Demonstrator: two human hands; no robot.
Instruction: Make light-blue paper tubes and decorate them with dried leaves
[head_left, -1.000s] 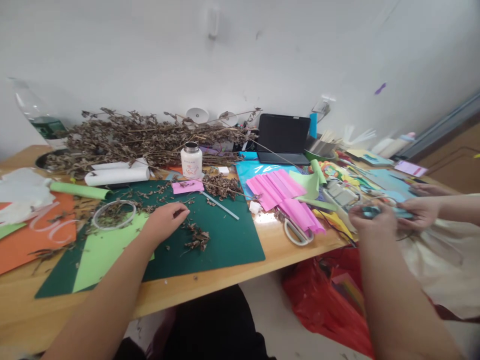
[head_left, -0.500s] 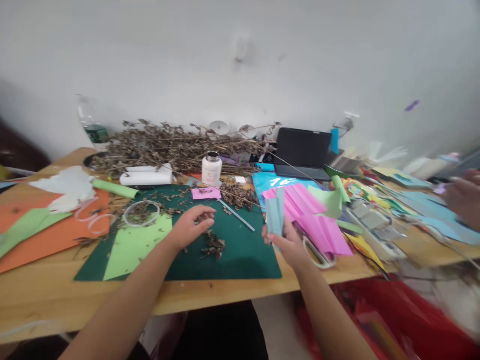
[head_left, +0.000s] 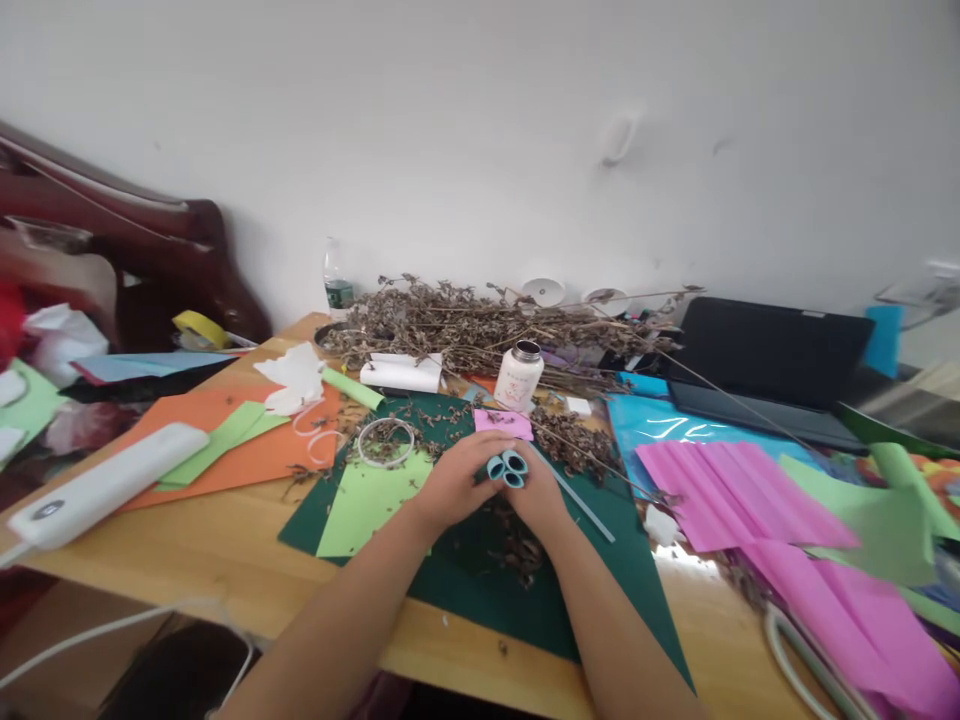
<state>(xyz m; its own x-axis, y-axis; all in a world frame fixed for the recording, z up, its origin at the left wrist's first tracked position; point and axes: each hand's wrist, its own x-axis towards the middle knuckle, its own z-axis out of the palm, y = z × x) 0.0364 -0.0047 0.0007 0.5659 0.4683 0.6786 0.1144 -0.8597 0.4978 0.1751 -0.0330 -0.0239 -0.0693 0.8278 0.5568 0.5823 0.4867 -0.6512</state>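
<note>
Both my hands meet over the dark green cutting mat (head_left: 480, 590). My left hand (head_left: 454, 485) and my right hand (head_left: 536, 490) are closed together on a bundle of light blue paper rolls (head_left: 506, 467), whose round ends point up toward me. Bits of dried plant lie on the mat under my hands. A light green sheet (head_left: 367, 500) lies just left of my left hand, with a clear tape ring (head_left: 385, 441) beyond it.
A heap of dried branches (head_left: 480, 325) fills the back, with a white bottle (head_left: 518, 376), a pink note (head_left: 502, 423) and a black laptop (head_left: 765, 370). Pink paper strips (head_left: 720, 490) lie right. Orange paper (head_left: 232, 440) and a white device (head_left: 97, 485) lie left.
My right hand has brought the blue paper from the right side to the mat's middle, and my left hand has closed on it too. The view has swung left.
</note>
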